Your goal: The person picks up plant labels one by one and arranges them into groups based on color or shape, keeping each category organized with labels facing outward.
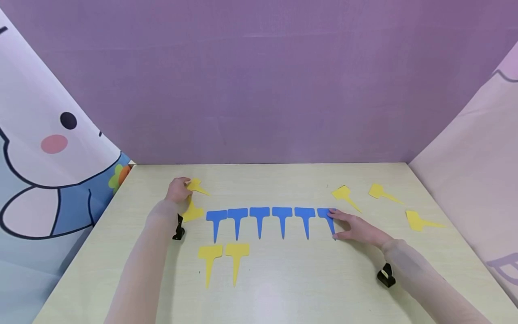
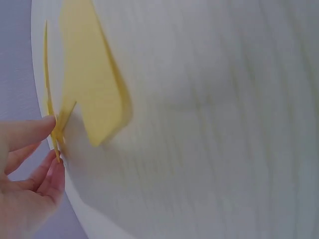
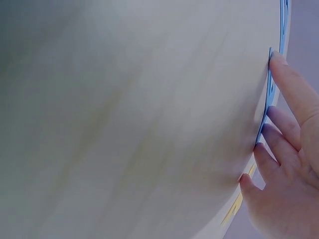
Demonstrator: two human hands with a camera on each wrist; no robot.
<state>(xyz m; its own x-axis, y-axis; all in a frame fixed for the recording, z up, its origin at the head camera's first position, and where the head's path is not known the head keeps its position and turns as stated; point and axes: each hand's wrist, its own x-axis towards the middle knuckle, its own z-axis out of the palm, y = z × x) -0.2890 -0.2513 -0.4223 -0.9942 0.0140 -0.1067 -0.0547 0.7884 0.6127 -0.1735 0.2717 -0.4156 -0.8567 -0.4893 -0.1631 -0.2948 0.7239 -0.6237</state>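
Several blue T-shaped plant labels [image 1: 259,212] lie in a row across the table, stems toward me. My right hand [image 1: 358,228] is at the row's right end, fingers spread over the last blue label [image 1: 325,213]. Its fingertips touch that label's head and the thumb is near the stem tip; in the right wrist view the label [image 3: 269,94] is seen edge-on under the fingers. At the far left, my left hand [image 1: 178,190] pinches a yellow plant label [image 1: 195,184] between thumb and fingers. Another yellow label [image 1: 193,213] lies just below that hand.
Two yellow labels [image 1: 237,250] lie side by side below the left end of the blue row. Three more yellow labels [image 1: 378,191] lie scattered at the back right. A purple backdrop [image 1: 267,90] rises behind the table's far edge, with printed cloths at both sides.
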